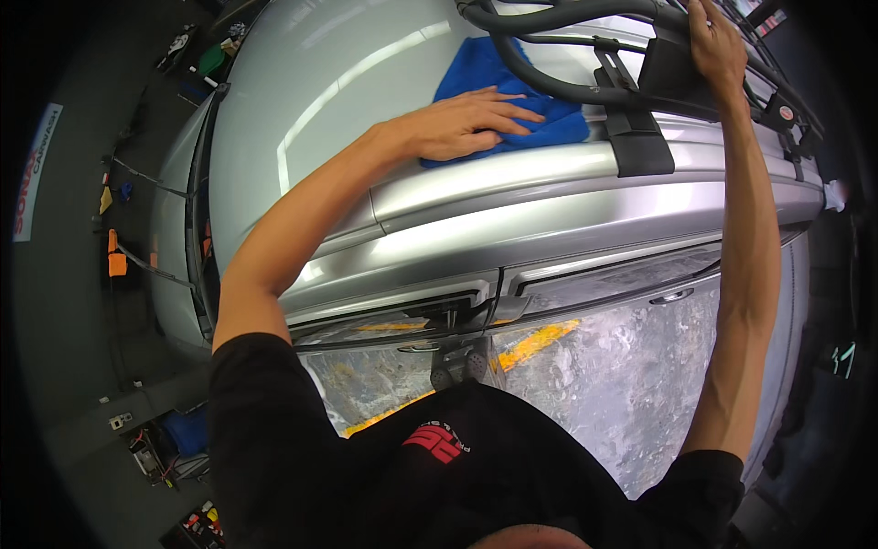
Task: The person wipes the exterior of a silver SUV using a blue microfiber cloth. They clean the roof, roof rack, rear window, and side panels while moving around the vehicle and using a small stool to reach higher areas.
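Note:
My left hand (pixel 473 125) lies flat, fingers spread, on a blue cloth (pixel 456 75) and presses it on the silver car roof (pixel 329 103). Part of the cloth lies beneath the front tube of a black roof rack (pixel 542 75), close to the rack's mounting bracket (pixel 639 147). At the upper right, my right hand (pixel 717 51) is on the rack's side by a dark panel; its fingertips are partly cut off by the picture's edge, and whether they close round a bar is hard to see.
Below the roof are the side windows and a door handle (pixel 672 296). Wiper arms (pixel 154 267) stand raised off the windshield at the left. A blue container (pixel 185 432) and assorted gear are at the lower left. A white cloth-like thing (pixel 834 195) is at the far right.

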A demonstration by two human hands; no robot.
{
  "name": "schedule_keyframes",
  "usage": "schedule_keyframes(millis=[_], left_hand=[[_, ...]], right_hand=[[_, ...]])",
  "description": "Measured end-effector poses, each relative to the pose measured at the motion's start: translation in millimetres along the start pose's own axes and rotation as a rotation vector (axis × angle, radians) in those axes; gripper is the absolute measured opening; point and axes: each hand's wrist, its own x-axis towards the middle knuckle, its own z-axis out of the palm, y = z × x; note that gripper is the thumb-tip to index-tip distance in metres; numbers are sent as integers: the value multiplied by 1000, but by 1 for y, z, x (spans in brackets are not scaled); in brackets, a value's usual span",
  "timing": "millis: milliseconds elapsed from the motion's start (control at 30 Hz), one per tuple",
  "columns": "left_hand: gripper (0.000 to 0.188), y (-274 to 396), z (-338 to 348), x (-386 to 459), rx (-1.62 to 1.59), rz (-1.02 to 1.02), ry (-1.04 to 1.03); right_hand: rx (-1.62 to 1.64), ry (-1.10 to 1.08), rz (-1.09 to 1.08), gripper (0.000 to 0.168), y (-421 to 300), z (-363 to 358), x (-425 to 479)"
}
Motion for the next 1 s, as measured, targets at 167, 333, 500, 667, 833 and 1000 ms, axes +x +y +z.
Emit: schedule_keyframes(millis=[167, 333, 500, 667, 833, 1000], left_hand=[[45, 33, -16, -107, 10, -297, 62], [43, 63, -29, -203, -63, -599, 192], [38, 58, -63, -262, -139, -765, 219], [46, 43, -90, -286, -1102, -762, 925], [53, 22, -85, -338, -776, -1166, 1143], [72, 40, -79, -298, 144, -1004, 712]], right_hand=[[-90, -43, 27, 37, 27, 9, 2], [-97, -67, 36, 40, 54, 15, 9], [-62, -101, 83, 43, 39, 11, 8], [-53, -123, 120, 42, 37, 6, 9], [-53, -128, 135, 41, 45, 20, 9], [-21, -112, 109, 42, 59, 17, 9]])
